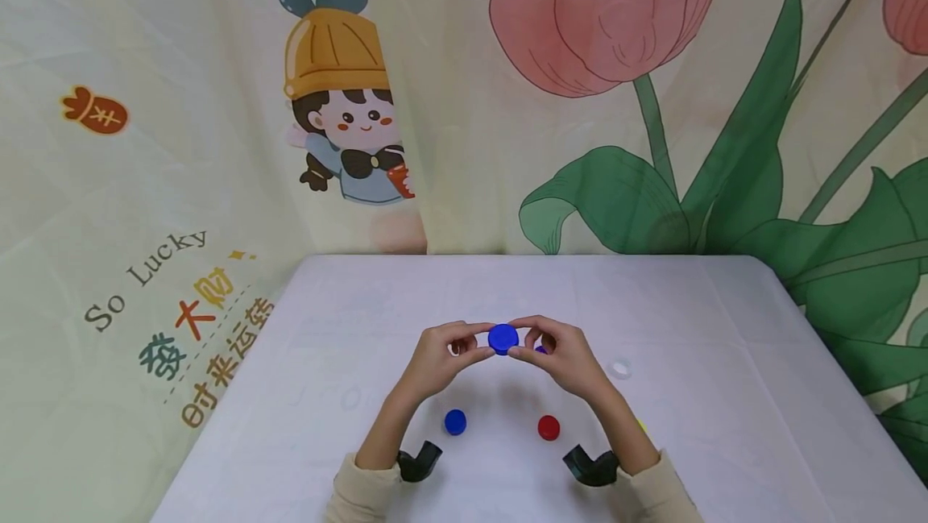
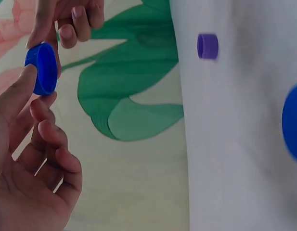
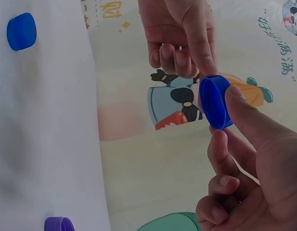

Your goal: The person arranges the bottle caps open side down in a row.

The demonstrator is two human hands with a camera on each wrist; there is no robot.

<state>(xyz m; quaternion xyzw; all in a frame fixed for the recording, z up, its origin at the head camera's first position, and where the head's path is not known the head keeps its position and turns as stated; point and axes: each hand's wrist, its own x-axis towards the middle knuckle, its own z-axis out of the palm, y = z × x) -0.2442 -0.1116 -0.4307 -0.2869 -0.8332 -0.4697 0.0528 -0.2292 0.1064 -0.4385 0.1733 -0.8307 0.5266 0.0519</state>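
A blue bottle cap [image 1: 503,338] is held up over the table between both hands, its closed top showing in the head view. My left hand [image 1: 435,355] pinches its left edge between thumb and index finger; my right hand [image 1: 567,355] pinches the right edge the same way. Both wrist views show the cap's hollow underside, as with this blue cap [image 3: 214,102] in the right one. Behind the right fingers, a purple cap [image 1: 540,350] is mostly hidden in the head view; the left wrist view shows this purple cap [image 2: 207,46] whole on the table.
A second blue cap [image 1: 455,422] and a red cap [image 1: 548,428] lie on the white table [image 1: 725,329], nearer than the hands. Something yellow [image 1: 641,425] peeks out beside the right forearm. A pale, see-through ring [image 1: 620,368] lies right of the right hand. Printed cloth hangs behind.
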